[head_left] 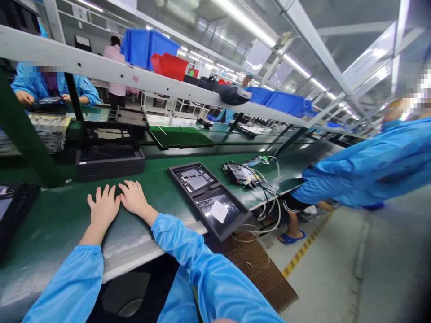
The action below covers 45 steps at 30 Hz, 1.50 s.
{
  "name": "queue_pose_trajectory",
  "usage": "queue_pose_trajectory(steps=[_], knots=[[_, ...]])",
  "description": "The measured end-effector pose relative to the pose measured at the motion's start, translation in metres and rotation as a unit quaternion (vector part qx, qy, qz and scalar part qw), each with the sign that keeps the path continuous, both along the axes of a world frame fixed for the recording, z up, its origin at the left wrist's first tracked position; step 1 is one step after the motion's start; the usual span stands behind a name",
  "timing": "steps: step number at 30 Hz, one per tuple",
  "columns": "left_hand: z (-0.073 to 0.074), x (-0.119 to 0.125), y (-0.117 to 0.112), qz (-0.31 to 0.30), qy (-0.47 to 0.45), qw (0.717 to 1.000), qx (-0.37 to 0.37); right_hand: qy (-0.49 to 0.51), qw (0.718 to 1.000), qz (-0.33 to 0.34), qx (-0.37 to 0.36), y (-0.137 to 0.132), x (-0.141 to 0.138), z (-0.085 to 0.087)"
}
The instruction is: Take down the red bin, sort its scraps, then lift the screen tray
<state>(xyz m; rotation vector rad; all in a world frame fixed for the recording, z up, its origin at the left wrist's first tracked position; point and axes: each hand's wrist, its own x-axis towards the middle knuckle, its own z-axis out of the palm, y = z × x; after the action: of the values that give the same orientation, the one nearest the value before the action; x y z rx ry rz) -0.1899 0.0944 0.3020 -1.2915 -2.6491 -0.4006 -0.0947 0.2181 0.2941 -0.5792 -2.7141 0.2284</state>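
Observation:
My left hand (103, 207) lies flat on the green conveyor belt (54, 224), fingers spread and holding nothing. My right hand (134, 197) rests beside it, touching it, also flat with fingers stretched out. Both arms wear blue sleeves. To the right of my hands a long dark tray (208, 199) holds two tablet-like boards, the nearer one with a white paper slip (219, 211) on it. Further right sits a small device with white cables (240, 174) hanging over the belt's edge.
A stack of black trays (109, 157) stands beyond my hands. A dark tray (10, 211) is at the far left. Blue and red bins (151, 49) sit on the overhead shelf. A person in a blue coat (363, 170) stands at right; another works across the line (50, 85).

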Motion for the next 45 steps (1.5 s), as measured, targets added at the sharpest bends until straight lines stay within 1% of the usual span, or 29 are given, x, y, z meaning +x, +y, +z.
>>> queue_pose_trajectory(steps=[6, 10, 13, 15, 18, 20, 22, 24, 28, 32, 37, 40, 43, 45], knots=[[-0.001, -0.002, -0.001, -0.003, -0.005, 1.0, -0.007, 0.003, 0.999, -0.035, -0.028, -0.001, 0.001, 0.0], [0.006, -0.001, 0.009, 0.005, 0.014, 1.0, 0.0, -0.015, 0.999, -0.031, -0.022, 0.002, -0.001, 0.001], [0.012, 0.005, 0.019, 0.012, 0.019, 1.0, 0.016, -0.017, 0.998, -0.056, -0.011, 0.004, -0.004, 0.003], [0.011, 0.008, 0.022, 0.007, 0.022, 0.999, 0.044, -0.011, 0.997, -0.076, -0.003, 0.007, -0.007, 0.003], [0.005, 0.007, 0.022, -0.004, -0.025, 0.998, 0.064, 0.005, 0.995, -0.094, -0.015, 0.011, -0.007, -0.002], [0.002, 0.005, 0.018, -0.005, -0.03, 0.997, 0.065, 0.011, 0.996, -0.084, -0.03, 0.012, -0.003, -0.008], [0.0, 0.004, 0.015, -0.009, -0.033, 0.998, 0.049, 0.008, 0.998, -0.063, -0.025, 0.011, 0.002, -0.011], [0.0, 0.004, 0.013, -0.011, -0.055, 0.998, 0.031, 0.008, 0.998, -0.061, -0.019, 0.01, 0.006, -0.013], [0.002, 0.006, 0.014, -0.011, -0.054, 0.998, 0.025, 0.011, 0.998, -0.055, -0.035, 0.008, 0.005, -0.01], [0.004, 0.005, 0.013, -0.021, -0.053, 0.998, 0.031, 0.008, 0.999, -0.041, -0.027, 0.005, 0.004, -0.002], [0.004, -0.001, 0.013, -0.024, -0.044, 0.998, 0.039, -0.001, 0.999, -0.043, -0.024, 0.002, 0.004, 0.007], [0.005, -0.002, 0.014, -0.025, -0.04, 0.998, 0.029, -0.01, 0.999, -0.037, -0.02, 0.002, 0.004, 0.007], [0.007, 0.001, 0.013, -0.029, -0.065, 0.997, 0.016, -0.01, 0.999, -0.032, -0.023, 0.003, 0.003, 0.003], [0.008, 0.003, 0.012, -0.028, -0.066, 0.997, 0.013, -0.006, 0.999, -0.029, -0.023, 0.004, 0.003, 0.0]])
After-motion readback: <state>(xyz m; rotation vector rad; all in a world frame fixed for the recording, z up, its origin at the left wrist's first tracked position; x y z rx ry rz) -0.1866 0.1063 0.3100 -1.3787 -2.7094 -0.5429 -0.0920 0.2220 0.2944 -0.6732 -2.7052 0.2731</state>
